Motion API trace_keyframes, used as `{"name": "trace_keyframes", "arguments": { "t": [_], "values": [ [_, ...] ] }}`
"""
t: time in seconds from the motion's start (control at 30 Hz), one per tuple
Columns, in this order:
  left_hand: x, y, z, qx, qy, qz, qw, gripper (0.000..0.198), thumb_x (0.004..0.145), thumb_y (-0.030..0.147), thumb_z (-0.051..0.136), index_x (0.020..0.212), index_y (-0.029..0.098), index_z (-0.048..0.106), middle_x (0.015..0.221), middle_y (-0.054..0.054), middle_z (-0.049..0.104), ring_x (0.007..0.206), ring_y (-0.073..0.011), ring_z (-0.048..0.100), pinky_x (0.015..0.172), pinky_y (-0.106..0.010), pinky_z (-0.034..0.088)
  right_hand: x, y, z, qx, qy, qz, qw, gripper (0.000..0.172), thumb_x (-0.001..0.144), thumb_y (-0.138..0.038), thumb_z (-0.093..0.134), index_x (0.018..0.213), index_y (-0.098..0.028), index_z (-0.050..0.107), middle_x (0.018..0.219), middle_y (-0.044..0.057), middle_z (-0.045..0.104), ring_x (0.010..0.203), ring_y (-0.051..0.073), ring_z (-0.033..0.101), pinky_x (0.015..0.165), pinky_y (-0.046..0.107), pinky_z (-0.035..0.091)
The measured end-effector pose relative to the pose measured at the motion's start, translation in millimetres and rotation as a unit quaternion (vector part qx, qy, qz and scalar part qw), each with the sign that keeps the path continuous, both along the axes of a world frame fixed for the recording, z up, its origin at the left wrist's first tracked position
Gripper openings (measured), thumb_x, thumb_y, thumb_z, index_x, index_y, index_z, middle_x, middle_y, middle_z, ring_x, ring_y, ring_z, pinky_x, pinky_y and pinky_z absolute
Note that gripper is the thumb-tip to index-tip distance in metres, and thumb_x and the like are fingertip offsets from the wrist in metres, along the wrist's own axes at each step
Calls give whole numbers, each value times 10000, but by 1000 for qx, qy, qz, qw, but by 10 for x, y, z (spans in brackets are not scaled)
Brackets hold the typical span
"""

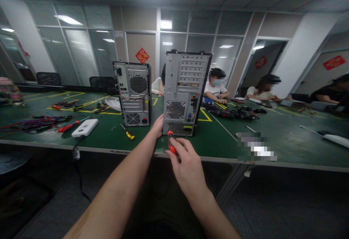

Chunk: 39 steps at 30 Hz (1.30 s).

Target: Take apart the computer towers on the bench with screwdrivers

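Observation:
A tall grey computer case [172, 86] stands upright at the table's front edge, its rear panel facing me. My left hand [158, 126] is pressed to the lower left side of this case and holds it; its fingertips are partly hidden. In my right hand [185, 156] is a red and black screwdriver [171, 142], gripped by the handle's lower end. It points up at the bottom left of the rear panel, by the power supply grille [177, 128]. Whether its tip sits in a screw I cannot make out.
A smaller computer case [135, 102] stands to the left, with a yellow and black screwdriver [128, 132] before it. Further left lie a white power bank [85, 127], a red screwdriver [69, 126] and tangled wires [35, 124]. Black cables [237, 112] lie right; people sit across the table.

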State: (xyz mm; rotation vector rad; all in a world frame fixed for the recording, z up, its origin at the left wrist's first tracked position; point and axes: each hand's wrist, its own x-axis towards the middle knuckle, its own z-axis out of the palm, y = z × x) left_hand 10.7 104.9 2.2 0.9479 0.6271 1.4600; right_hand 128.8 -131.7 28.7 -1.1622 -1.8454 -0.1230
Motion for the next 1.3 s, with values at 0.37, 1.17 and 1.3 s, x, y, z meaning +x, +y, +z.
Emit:
{"name": "trace_keyframes", "arguments": {
  "t": [0.37,1.17,1.3],
  "values": [
    [-3,-56,44,-11,2,3,1000,403,779,298,824,1164,185,787,945,-67,824,876,-223,779,841,-327,608,-9,-68,20,-32,12,9,999,319,997,-162,634,1311,-149,692,1270,147,703,1087,274,726,994,434,621],
    [0,-10,16,-7,-1,3,1000,365,796,290,806,1142,177,780,913,-61,815,855,-219,779,837,-323,607,26,-53,10,-9,-29,4,1000,356,1019,-121,539,1317,-216,708,1252,125,662,904,207,717,850,369,625],
    [-4,-8,13,-5,-1,-1,1000,370,804,298,806,1153,178,780,927,-63,817,849,-209,778,834,-313,609,24,-52,3,-23,-24,2,999,320,1003,-152,599,1304,-190,701,1190,121,677,921,222,720,851,372,628]
  ]
}}
